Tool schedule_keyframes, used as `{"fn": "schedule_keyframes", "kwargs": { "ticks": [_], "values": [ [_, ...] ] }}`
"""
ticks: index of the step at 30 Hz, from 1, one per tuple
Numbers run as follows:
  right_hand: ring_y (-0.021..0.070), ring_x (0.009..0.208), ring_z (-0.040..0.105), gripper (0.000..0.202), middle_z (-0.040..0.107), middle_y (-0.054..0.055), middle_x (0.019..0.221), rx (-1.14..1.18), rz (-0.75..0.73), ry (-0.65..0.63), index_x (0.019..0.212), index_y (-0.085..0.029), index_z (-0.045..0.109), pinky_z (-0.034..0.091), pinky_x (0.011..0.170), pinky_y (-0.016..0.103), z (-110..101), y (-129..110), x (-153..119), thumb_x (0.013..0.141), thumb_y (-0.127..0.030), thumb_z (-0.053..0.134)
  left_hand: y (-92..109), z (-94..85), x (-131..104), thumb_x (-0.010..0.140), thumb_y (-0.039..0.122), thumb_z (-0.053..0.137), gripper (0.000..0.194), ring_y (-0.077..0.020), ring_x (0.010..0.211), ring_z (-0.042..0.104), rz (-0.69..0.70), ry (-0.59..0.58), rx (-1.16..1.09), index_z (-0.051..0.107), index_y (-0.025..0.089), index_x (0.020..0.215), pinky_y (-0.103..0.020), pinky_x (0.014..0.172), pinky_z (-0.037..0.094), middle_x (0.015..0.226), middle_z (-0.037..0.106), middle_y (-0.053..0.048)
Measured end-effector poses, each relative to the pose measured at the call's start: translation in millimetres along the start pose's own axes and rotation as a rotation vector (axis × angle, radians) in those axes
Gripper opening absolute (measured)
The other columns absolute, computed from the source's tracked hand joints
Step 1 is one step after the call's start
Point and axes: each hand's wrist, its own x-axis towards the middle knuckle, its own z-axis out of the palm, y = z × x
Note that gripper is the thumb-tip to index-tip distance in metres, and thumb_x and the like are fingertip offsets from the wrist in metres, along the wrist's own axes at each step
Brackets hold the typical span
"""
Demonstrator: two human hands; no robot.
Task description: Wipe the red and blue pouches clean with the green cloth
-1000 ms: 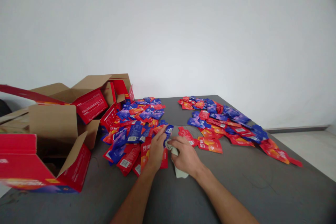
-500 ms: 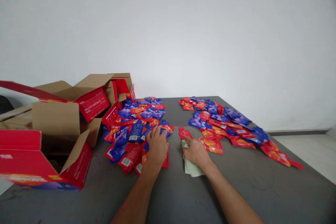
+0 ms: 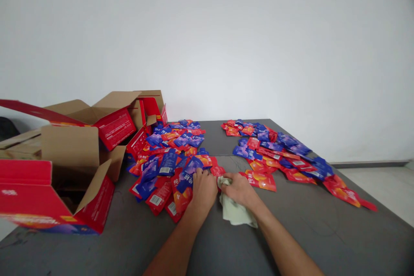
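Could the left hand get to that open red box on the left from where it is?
Probably yes. The left hand rests on the near packet pile, and the box lies beyond bare table; nothing stands between, though it would take a sideways reach.

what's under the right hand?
A pale green cloth lies bunched under the right hand on the grey table. Whether a packet sits beneath the fingers is hidden.

Two heaps of red and blue sachets lie on the table [image 3: 323,233], far too many to count: one heap [image 3: 168,155] left of the cloth [image 3: 236,213], one heap [image 3: 278,151] right of it. One cloth. Several open boxes [image 3: 64,155] stand farther left, their number unclear.
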Motion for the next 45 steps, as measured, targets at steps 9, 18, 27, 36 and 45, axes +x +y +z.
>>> {"fn": "schedule_keyframes", "kwargs": {
  "ticks": [9,18,27,36,45],
  "values": [
    [0.0168,0.070,0.068,0.034,0.074,0.000,0.079,0.186,-0.033,0.046,0.105,-0.022,0.074,0.048,0.065,0.023,2,-1,0,0.074,-0.022,0.059,-5,11.7,7,0.089,0.016,0.042,0.031,-0.0299,0.115,0.057,-0.033,0.066,-0.541,0.067,0.016,0.108,-0.048,0.099,0.041,0.115,0.068,-0.016],
    [0.0228,0.099,0.064,0.040,0.069,0.006,0.106,0.160,-0.277,0.355,0.114,-0.022,0.067,0.050,0.090,0.035,16,-9,-4,0.074,-0.017,0.063,-9,0.0,10,0.061,0.003,0.051,0.059,-0.0233,0.103,0.068,-0.229,0.001,-1.549,0.060,0.018,0.117,-0.034,0.085,0.052,0.120,0.070,-0.012],
    [0.0243,0.107,0.054,0.037,0.058,0.009,0.116,0.083,-0.417,0.502,0.118,-0.026,0.070,0.049,0.094,0.039,15,1,3,0.083,-0.017,0.060,-4,-11.1,2,0.057,0.000,0.053,0.075,-0.0261,0.104,0.069,-0.181,-0.131,-1.661,0.059,0.019,0.129,-0.032,0.078,0.055,0.123,0.070,-0.012],
    [0.0274,0.112,0.049,0.046,0.058,0.009,0.130,-0.065,-0.413,0.591,0.130,-0.024,0.063,0.044,0.097,0.044,-5,2,-1,0.089,-0.013,0.048,0,-15.2,0,0.058,0.003,0.057,0.070,-0.0279,0.101,0.070,-0.130,-0.137,-1.672,0.062,0.019,0.126,-0.036,0.079,0.057,0.117,0.073,-0.011],
    [0.0258,0.107,0.051,0.058,0.062,0.005,0.124,-0.021,-0.579,0.322,0.130,-0.030,0.062,0.049,0.089,0.041,20,-26,-19,0.079,-0.005,0.051,-13,-8.7,7,0.058,0.004,0.054,0.073,-0.0232,0.101,0.069,-0.230,0.058,-1.687,0.057,0.018,0.129,-0.033,0.081,0.055,0.124,0.069,-0.013]
  ]
}}
